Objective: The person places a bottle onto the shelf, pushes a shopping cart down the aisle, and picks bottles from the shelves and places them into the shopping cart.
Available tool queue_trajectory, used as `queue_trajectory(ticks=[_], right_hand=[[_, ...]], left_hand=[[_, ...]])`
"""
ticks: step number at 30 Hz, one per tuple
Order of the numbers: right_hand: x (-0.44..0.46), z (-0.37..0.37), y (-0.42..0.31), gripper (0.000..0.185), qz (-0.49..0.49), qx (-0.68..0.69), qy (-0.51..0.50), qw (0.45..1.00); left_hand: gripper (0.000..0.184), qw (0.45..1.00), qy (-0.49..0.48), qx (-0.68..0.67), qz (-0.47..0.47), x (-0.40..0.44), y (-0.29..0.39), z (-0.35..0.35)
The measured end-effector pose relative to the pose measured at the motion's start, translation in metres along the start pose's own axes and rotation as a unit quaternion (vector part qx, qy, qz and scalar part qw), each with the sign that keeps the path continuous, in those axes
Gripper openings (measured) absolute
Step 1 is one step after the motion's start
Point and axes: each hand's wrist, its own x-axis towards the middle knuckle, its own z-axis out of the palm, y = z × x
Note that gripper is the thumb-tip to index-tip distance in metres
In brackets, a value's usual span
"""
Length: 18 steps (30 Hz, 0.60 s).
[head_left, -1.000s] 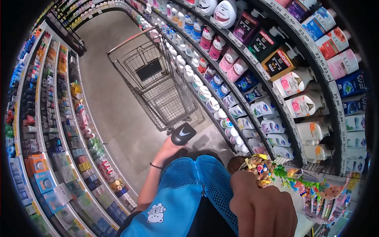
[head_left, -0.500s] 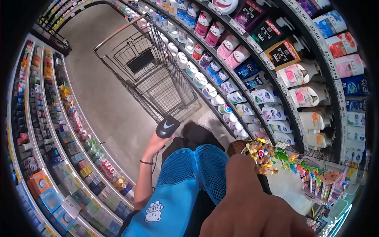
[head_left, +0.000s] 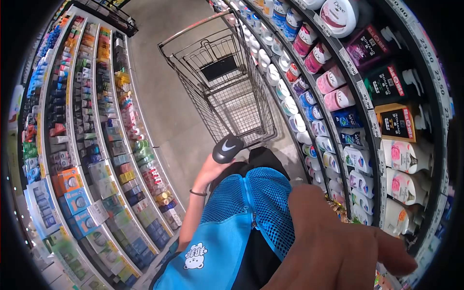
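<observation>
My left hand point(head_left: 213, 170), with a dark band at its wrist, is closed around a black rounded object point(head_left: 228, 148) marked with a white swoosh. The object appears just in front of the near end of the metal shopping cart point(head_left: 232, 99). Large and close to the camera, my right hand point(head_left: 336, 237) shows its back, one digit stretched forward and another out to the right. Nothing shows in it; its palm is hidden. The blue mesh garment point(head_left: 232, 208) with a white bear print lies between my hands.
Curved shelves point(head_left: 102, 145) of small boxes and tubes line the left side. On the right, shelves point(head_left: 369, 111) hold pump bottles and price labels. The aisle floor point(head_left: 154, 92) runs ahead past the cart. Part of a decorated display is behind my right hand.
The view has turned, so the cart and my left hand appear farther right than half a second ago. My right hand has spread from its earlier bunched shape.
</observation>
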Motion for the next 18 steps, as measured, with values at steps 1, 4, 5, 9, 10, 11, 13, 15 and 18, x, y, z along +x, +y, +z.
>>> queue_trajectory(ticks=[1,4,5,9,10,11,13,15,18], right_hand=[[0.000,-0.010,-0.004,0.027,-0.002,0.005,0.003,1.000],[0.002,-0.034,-0.010,0.030,-0.011,0.033,0.009,0.999],[0.003,-0.043,-0.009,0.031,-0.013,0.046,0.010,0.999],[-0.014,-0.091,-0.005,0.034,0.005,0.100,0.016,0.995],[-0.026,-0.110,0.000,0.035,0.044,0.118,0.028,0.992],[-0.057,-0.132,0.009,0.038,0.133,0.066,0.098,0.984],[-0.120,-0.178,0.027,0.045,0.323,0.000,0.222,0.920],[-0.217,-0.235,0.085,0.039,0.402,-0.256,0.425,0.770],[-0.343,-0.267,0.136,0.069,0.633,-0.555,0.253,0.478]], left_hand=[[0.045,1.000,0.005,-0.007,0.003,0.003,0.009,0.000],[0.042,0.999,0.016,-0.023,-0.029,0.014,0.030,0.002],[0.040,0.999,0.034,-0.038,-0.017,0.018,0.032,0.005],[0.040,0.999,0.020,-0.010,-0.038,0.026,0.036,-0.002],[0.043,0.999,0.017,-0.011,-0.047,0.027,0.028,-0.008],[0.044,0.999,0.011,0.003,-0.038,0.026,0.031,-0.014],[0.047,0.997,0.014,-0.050,-0.053,0.023,0.032,-0.033],[0.047,0.999,0.030,-0.007,-0.038,0.024,0.019,-0.058],[0.039,0.996,0.049,-0.041,-0.055,0.027,-0.022,-0.116]])
